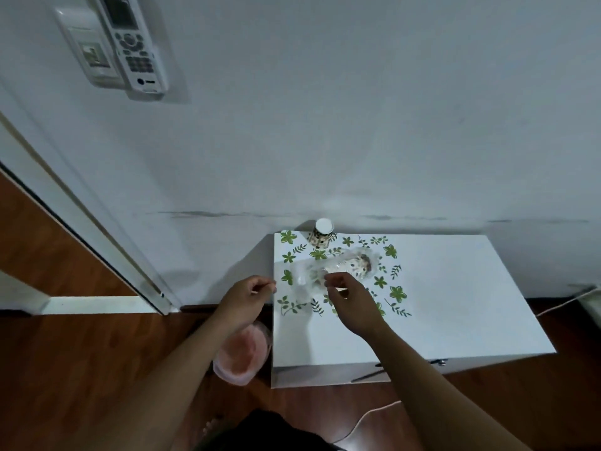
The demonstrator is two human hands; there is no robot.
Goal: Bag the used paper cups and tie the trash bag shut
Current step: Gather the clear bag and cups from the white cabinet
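A clear plastic trash bag (302, 275) lies on the white table (455, 288), over its green leaf print. At least one patterned paper cup (356, 265) lies on its side inside the bag. Another patterned paper cup (322, 237) stands upside down at the table's back edge, outside the bag. My left hand (250, 296) pinches the bag's edge at the table's left side. My right hand (344, 294) pinches the other side of the bag's mouth, just in front of the bagged cup. The bag's mouth is stretched between both hands.
A pink bin with a clear liner (242, 356) stands on the wooden floor left of the table. A white cable (367, 418) runs along the floor. The wall is right behind the table, with a remote in a holder (130, 43) high up. A door frame (81, 216) is left.
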